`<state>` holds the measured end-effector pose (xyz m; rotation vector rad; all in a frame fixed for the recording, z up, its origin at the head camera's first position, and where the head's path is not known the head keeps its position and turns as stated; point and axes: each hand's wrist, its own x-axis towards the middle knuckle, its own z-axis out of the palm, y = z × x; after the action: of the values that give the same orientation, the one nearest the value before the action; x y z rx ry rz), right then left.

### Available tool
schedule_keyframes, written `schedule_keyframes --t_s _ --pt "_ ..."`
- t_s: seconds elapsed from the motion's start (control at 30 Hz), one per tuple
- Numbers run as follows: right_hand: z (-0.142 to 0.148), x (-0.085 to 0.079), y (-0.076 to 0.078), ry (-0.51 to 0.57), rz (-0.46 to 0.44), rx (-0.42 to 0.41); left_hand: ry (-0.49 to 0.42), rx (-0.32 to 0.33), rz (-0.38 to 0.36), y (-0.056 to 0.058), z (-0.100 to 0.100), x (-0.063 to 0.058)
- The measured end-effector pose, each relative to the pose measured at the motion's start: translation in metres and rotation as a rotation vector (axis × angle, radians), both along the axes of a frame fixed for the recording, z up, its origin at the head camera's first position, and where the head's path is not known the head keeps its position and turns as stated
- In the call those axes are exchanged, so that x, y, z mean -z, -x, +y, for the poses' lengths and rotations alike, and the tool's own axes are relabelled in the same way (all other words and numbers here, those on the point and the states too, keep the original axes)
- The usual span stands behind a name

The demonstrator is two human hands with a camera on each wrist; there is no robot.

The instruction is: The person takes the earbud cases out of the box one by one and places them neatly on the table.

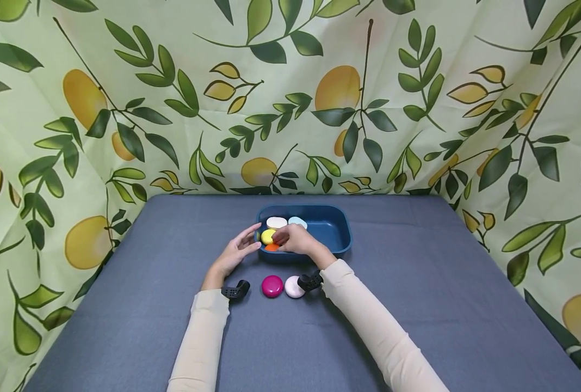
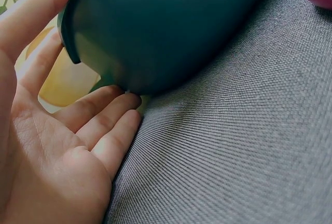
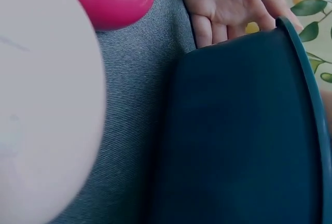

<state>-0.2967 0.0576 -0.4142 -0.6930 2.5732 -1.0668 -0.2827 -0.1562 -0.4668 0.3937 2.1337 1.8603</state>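
A dark blue rectangular bin (image 1: 337, 228) stands on the table. My left hand (image 1: 233, 256) is at its left end, fingers fairly straight and spread; in the left wrist view the fingertips meet the bin wall. Over the bin's left half, my right hand (image 1: 295, 239) reaches in with fingers bent downward, right beside a yellow rounded piece (image 1: 268, 236) and an orange piece (image 1: 272, 247). I cannot tell whether it grips the orange one. A white piece (image 1: 277, 222) and a pale blue piece (image 1: 297, 221) lie behind them in the bin.
In front of the bin, a glossy magenta round piece (image 1: 272, 286) and a pale pinkish-white one (image 1: 294, 287) lie on the grey cloth-covered table (image 1: 173, 228). The right wrist camera partly covers the pale one. A leaf-and-fruit-patterned cloth (image 1: 280, 81) hangs behind and along the sides.
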Motion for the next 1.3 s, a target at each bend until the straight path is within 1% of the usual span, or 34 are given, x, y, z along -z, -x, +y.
schedule_keyframes --t_s 0.1,0.23,0.53,0.77,0.9,1.0,1.07,1.23,1.3 --pt "-0.004 -0.002 0.002 -0.081 0.049 -0.025 0.001 -0.003 0.001 0.0 0.0 0.0" --pt "-0.009 -0.005 0.005 -0.154 0.079 -0.064 0.01 -0.007 0.002 0.0 0.0 0.0" --pt "-0.01 -0.003 0.009 -0.17 0.054 -0.127 0.015 -0.013 0.002 0.0 -0.001 0.0" --pt "-0.009 -0.002 0.014 -0.204 -0.037 -0.141 0.014 -0.021 0.002 0.0 0.0 0.001" --pt "-0.009 -0.002 0.015 -0.253 -0.042 -0.163 0.003 -0.012 0.002 0.001 0.001 0.002" --pt "-0.008 -0.003 0.015 -0.28 -0.039 -0.168 0.004 -0.001 0.01 0.001 0.002 0.002" --pt "-0.008 -0.003 0.015 -0.284 -0.019 -0.161 0.004 -0.002 0.007 0.001 0.002 0.002" --pt "-0.008 -0.001 0.013 -0.277 0.055 -0.119 0.008 -0.009 0.005 0.001 0.002 0.001" --pt "-0.007 -0.001 0.013 -0.277 0.066 -0.102 0.007 -0.011 0.005 0.001 0.001 0.001"
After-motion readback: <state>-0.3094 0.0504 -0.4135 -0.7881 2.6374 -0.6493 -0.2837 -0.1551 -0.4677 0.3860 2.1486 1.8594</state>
